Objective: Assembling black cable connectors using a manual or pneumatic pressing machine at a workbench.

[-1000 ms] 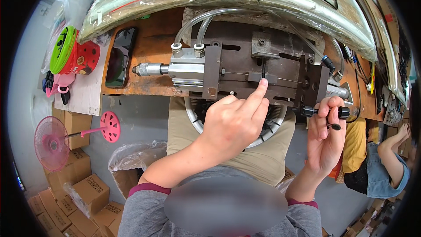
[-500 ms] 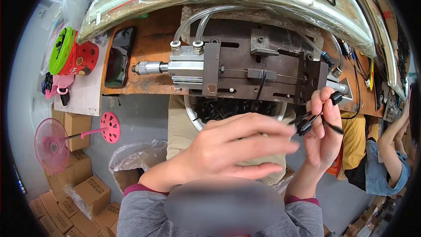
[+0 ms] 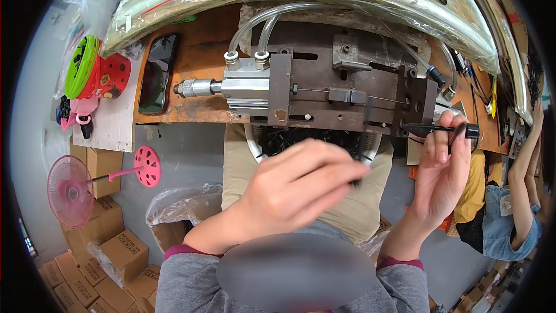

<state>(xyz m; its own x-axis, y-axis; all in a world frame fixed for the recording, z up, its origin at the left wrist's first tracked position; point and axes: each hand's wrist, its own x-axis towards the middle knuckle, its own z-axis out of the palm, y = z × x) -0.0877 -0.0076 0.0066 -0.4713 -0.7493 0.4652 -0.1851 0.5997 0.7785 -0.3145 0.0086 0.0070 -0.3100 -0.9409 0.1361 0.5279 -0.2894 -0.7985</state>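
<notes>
My left hand is closed over my lap, its fingertips pinching a slim black plastic part that is smeared by motion. The part rises toward the small grey block of a metal press fixture; whether they touch I cannot tell. To the right, my right hand is raised beside the fixture's end plate. Its thumb and fingers are closed on a black plastic piece with a pointed end and a thicker head. Below the fixture, a white-rimmed basket holds many small black parts, partly hidden by my left hand.
A silver pneumatic cylinder with clear hoses adjoins the fixture. A phone and a red bucket are at the left. A pink fan and cardboard boxes stand below. Another person's arm shows far right.
My left hand has gone from spread fingers to a pinch on a black part. The dark strip at the small block no longer shows there. My right hand has moved slightly right, its black piece turned.
</notes>
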